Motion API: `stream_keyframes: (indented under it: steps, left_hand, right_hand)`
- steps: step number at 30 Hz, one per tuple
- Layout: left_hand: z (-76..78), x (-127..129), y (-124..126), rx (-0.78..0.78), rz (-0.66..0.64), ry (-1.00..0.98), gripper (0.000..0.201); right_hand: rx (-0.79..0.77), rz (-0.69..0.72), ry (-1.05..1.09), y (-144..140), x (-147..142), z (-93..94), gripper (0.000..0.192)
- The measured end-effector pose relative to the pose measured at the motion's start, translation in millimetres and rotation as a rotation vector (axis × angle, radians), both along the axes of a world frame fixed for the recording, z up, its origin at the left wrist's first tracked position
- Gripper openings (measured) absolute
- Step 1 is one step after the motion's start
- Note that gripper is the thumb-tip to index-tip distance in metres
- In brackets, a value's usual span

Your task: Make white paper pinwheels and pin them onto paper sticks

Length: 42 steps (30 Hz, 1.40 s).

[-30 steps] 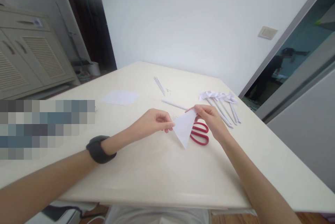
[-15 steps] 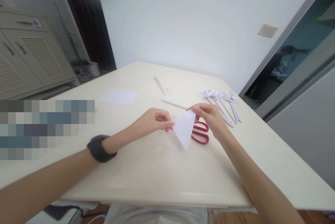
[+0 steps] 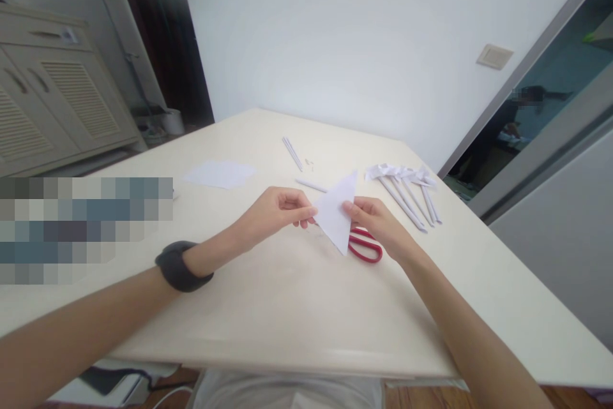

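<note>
White paper triangle [image 3: 338, 214] pinched in both grips, left hand [image 3: 275, 214] and right hand [image 3: 378, 224], with red scissors [image 3: 364, 247] apparently flat on table [image 3: 287, 307] just beneath.

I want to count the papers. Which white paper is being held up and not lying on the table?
The folded triangle paper, pinched between the left hand and right hand. The flat white sheet lies alone on the table, farther left.
</note>
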<state>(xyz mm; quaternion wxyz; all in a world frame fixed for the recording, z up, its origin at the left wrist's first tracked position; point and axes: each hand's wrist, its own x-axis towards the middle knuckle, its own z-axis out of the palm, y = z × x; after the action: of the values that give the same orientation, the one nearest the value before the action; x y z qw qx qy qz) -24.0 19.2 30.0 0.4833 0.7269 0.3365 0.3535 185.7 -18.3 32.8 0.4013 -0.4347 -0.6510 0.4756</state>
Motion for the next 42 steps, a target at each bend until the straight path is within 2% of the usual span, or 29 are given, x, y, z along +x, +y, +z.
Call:
stream_keyframes:
  steps: [2,5,10,15,20,25,29,35,37,40,42]
  left_hand:
    - [0.8,-1.1,0.6,0.013,0.028,-0.02,0.024]
    - [2.3,-1.9,1.2,0.012,0.05,-0.036,0.023]
    - [5.9,-3.2,2.7,0.044,0.108,-0.123,0.022]
    - [8.1,-6.3,7.3,0.043,0.155,-0.179,0.022]
    - [6.5,-7.7,9.9,0.009,0.097,-0.127,0.022]
    - [4.3,-8.6,10.6,0.026,0.099,-0.156,0.021]
    - [4.6,-10.4,11.4,0.014,0.062,-0.146,0.02]
    - [4.9,-8.6,8.4,-0.12,-0.119,-0.029,0.022]
    - [3.1,-5.6,6.4,-0.154,-0.13,-0.064,0.022]
    - [-0.6,0.1,3.0,-0.198,-0.133,-0.157,0.018]
    - [-2.6,3.7,0.0,-0.231,-0.165,-0.135,0.019]
  right_hand:
    - [-0.025,0.03,-0.035,-1.6,-1.9,-0.2,0.032]
    - [0.011,-0.027,-0.065,-3.4,-2.9,0.2,0.031]
    - [-0.047,0.088,-0.111,-4.8,-1.3,2.0,0.027]
    - [-0.106,0.026,-0.084,0.3,2.7,-4.1,0.026]
    - [-0.143,0.104,-0.144,3.7,9.4,-4.9,0.021]
    - [-0.125,0.109,-0.166,-0.5,7.6,-1.0,0.02]
    - [-0.094,0.099,-0.243,-2.7,8.1,1.2,0.027]
    - [-0.026,0.126,-0.026,0.3,10.0,2.4,0.019]
    - [-0.034,0.105,0.018,0.7,6.6,0.5,0.019]
    - [-0.042,-0.006,0.061,-0.1,-0.9,-3.2,0.02]
    - [-0.044,-0.073,0.1,-1.2,-5.5,-4.9,0.022]
